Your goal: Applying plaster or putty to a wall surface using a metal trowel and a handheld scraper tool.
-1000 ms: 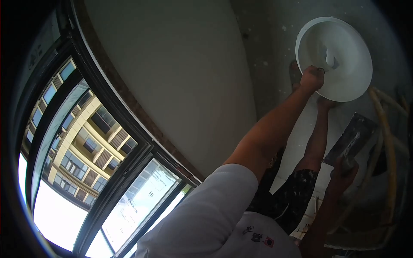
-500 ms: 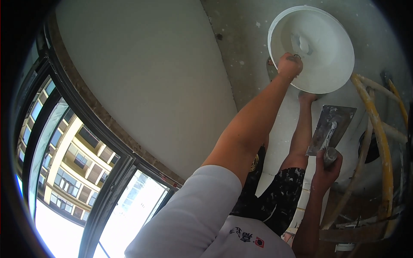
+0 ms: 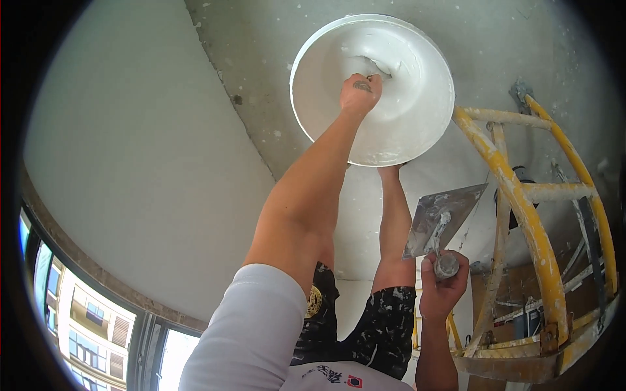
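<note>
The left hand (image 3: 360, 93) is clenched inside the round white plaster-coated bucket (image 3: 417, 124), while the right hand (image 3: 443, 287) grips the handle of the flat grey steel trowel (image 3: 440, 215).

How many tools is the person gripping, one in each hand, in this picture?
2. The left hand grips a small tool, mostly hidden, inside the round white plaster-coated bucket. The right hand holds the flat grey metal plastering trowel by its handle.
</note>
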### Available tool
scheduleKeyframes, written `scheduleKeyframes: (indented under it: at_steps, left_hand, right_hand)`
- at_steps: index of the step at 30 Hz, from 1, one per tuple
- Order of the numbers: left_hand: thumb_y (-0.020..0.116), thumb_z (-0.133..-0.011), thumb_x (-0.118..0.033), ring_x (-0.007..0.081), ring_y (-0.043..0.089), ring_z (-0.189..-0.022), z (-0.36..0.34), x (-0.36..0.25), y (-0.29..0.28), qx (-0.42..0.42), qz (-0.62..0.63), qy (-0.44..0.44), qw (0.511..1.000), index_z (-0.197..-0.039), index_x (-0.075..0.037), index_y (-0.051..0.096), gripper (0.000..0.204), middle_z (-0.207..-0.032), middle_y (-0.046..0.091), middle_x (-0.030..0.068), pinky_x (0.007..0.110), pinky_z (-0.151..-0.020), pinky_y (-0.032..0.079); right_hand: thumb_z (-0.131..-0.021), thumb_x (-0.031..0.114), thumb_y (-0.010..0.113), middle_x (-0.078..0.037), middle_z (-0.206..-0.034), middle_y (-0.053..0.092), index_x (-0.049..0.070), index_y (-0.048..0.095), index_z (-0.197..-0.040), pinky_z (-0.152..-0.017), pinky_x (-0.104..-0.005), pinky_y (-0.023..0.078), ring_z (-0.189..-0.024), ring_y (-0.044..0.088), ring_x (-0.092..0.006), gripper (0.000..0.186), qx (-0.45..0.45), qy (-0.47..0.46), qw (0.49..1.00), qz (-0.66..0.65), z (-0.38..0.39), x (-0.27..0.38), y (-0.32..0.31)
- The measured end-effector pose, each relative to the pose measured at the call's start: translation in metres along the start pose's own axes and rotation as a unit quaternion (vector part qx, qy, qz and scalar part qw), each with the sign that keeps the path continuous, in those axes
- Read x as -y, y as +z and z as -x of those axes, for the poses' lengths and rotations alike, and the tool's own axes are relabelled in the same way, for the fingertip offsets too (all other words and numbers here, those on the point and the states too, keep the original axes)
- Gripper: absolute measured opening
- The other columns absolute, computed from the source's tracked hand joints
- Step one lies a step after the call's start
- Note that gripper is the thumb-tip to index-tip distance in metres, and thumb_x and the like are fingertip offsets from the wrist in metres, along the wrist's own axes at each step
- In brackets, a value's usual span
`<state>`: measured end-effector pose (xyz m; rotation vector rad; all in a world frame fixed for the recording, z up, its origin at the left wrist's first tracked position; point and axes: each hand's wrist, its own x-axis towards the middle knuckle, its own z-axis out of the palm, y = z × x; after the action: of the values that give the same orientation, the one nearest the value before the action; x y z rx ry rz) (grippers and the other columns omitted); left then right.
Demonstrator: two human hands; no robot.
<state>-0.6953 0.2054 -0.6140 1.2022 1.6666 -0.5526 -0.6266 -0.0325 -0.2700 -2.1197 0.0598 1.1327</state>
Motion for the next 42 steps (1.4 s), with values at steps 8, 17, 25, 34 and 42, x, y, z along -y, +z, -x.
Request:
scheduleKeyframes:
  at_steps: [8, 17, 25, 34, 42]
  left_hand:
    - [0.054, -0.083, -0.038, 0.0153, 0.057, -0.052, -0.011, 0.011, -0.012, 0.007, 0.057, 0.167, 0.984, -0.073, 0.001, 0.065, 0.042, -0.064, 0.063, 0.0075, 0.032, -0.053, 0.048]
    - [0.058, -0.082, -0.037, 0.0303, 0.058, -0.064, 0.057, 0.015, -0.059, 0.048, 0.072, 0.228, 0.97, -0.083, 0.001, 0.068, 0.039, -0.07, 0.062, 0.0182, 0.039, -0.067, 0.048]
    - [0.06, -0.085, -0.028, 0.0255, 0.051, -0.057, 0.221, 0.012, -0.146, 0.021, 0.087, 0.354, 0.931, -0.087, 0.003, 0.065, 0.032, -0.064, 0.058, 0.0163, 0.037, -0.058, 0.045]
    - [0.065, -0.077, -0.003, 0.029, 0.06, -0.067, 0.488, -0.016, -0.284, -0.189, -0.097, 0.662, 0.718, -0.104, 0.002, 0.061, 0.028, -0.083, 0.063, 0.0141, 0.038, -0.062, 0.049]
    - [0.068, -0.068, 0.001, 0.0337, 0.06, -0.082, 0.61, -0.01, -0.323, -0.36, -0.192, 0.77, 0.489, -0.118, 0.004, 0.052, 0.053, -0.096, 0.059, 0.0168, 0.042, -0.068, 0.048]
  right_hand:
    - [-0.081, -0.002, 0.073, -0.004, -0.092, 0.06, 0.004, 0.052, -0.107, -0.078, -0.0257, 0.048, -0.084, 0.059, -0.0108, 0.034, -0.017, -0.001, 1.0, 0.022, 0.001, -0.009, -0.004]
    - [-0.085, 0.003, 0.071, -0.003, -0.097, 0.059, 0.002, 0.055, -0.105, -0.082, -0.0255, 0.047, -0.089, 0.058, -0.0099, 0.026, -0.03, 0.005, 0.999, 0.01, 0.001, -0.007, -0.014]
    - [-0.098, 0.022, 0.059, -0.003, -0.094, 0.063, 0.002, 0.058, -0.106, -0.069, -0.0268, 0.047, -0.077, 0.057, -0.0092, 0.021, -0.037, -0.034, 0.991, -0.122, 0.018, 0.035, -0.014]
    - [-0.1, 0.03, 0.049, -0.005, -0.089, 0.061, 0.006, 0.058, -0.104, -0.073, -0.0342, 0.047, -0.079, 0.057, -0.0187, 0.026, 0.154, 0.135, 0.821, -0.533, 0.109, 0.12, -0.007]
    - [-0.099, 0.031, 0.048, -0.004, -0.087, 0.059, 0.007, 0.057, -0.102, -0.071, -0.0341, 0.046, -0.077, 0.056, -0.0185, 0.026, 0.208, 0.023, 0.757, -0.62, 0.239, 0.188, -0.029]
